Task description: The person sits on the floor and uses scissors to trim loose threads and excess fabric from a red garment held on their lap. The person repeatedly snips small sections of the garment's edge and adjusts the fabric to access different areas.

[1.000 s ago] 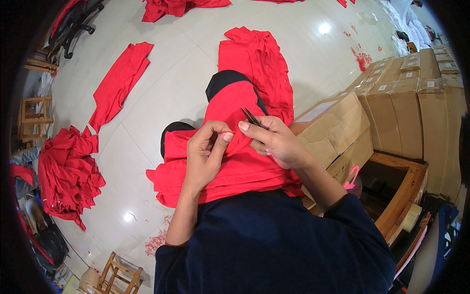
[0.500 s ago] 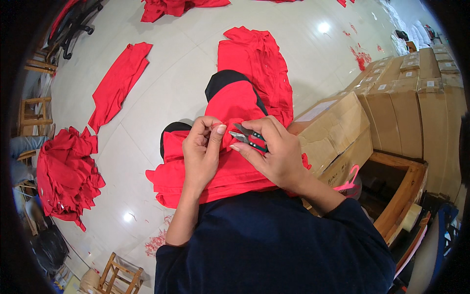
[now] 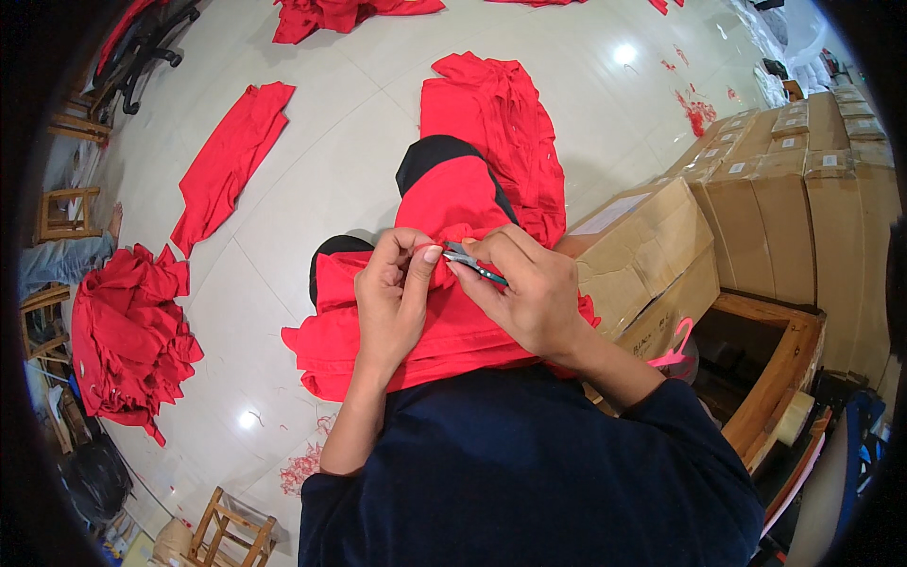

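A red garment (image 3: 416, 340) lies spread across my lap. My left hand (image 3: 395, 283) pinches a small raised bit of its red fabric between thumb and fingertips. In my right hand (image 3: 529, 288) is a pair of thread snips (image 3: 484, 268) with dark green handles, squeezed nearly closed. Their blade tips meet the cloth right beside my left thumb. Whether a thread lies between the blades is too small to tell.
Red garments lie in a heap (image 3: 132, 340) at left, in a single piece (image 3: 231, 161) farther off, and beyond my knees (image 3: 491, 113). Cardboard boxes (image 3: 765, 217) and a wooden frame (image 3: 779, 378) line the right. A wooden stool (image 3: 231, 529) stands lower left. Another person's leg (image 3: 66, 260) shows at left.
The blades of the snips have come together and moved slightly left, up to my left fingertips. At the left edge, the other person's leg has shifted.
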`<state>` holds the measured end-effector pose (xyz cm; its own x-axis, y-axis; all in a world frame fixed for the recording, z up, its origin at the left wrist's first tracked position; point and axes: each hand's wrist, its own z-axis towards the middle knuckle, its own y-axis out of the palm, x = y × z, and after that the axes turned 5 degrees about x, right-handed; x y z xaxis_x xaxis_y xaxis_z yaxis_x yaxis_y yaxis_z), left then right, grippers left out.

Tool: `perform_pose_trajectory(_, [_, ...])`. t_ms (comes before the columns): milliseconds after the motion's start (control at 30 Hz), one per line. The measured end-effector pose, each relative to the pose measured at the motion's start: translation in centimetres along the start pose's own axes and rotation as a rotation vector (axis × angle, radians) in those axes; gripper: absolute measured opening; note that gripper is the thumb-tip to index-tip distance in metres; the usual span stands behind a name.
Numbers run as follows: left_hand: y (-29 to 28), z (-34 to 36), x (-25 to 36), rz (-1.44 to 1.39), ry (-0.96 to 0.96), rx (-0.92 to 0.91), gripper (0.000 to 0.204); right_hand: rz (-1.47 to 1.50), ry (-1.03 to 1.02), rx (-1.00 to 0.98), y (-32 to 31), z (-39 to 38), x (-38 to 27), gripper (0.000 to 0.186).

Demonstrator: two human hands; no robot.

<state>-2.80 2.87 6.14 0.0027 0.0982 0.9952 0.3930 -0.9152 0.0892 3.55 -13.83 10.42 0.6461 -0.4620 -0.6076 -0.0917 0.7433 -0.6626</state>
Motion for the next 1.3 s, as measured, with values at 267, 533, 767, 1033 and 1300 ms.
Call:
perform_pose_trajectory(267, [0.1, -0.1, 0.1, -0.006, 0.007, -0.002, 0.008, 0.019, -0.006, 0.053, 0.4, -0.1, 0.4, 0.015])
perform_pose_trajectory(533, [0.0, -0.4, 0.0, 0.045, 0.017, -0.011, 0.01, 0.01, -0.005, 0.061, 0.8, -0.4, 0.6, 0.013])
perform_pose_trajectory(767, [0.1, -0.1, 0.1, -0.107, -0.028, -0.013, 0.013, 0.286, 0.237, 0.138, 0.3, 0.2, 0.0, 0.026])
perform_pose_trajectory(1033, [0.4, -0.4, 0.3, -0.137, -0.017, -0.038, 0.011, 0.536, 0.336, -0.335, -0.9, 0.8, 3.1, 0.026])
perform_pose_trajectory(1300, [-0.8, -1.4, 1.2, 0.021, -0.029, -0.031, 0.01, 0.263, -0.015, -0.161, -0.4, -0.1, 3.1, 0.029])
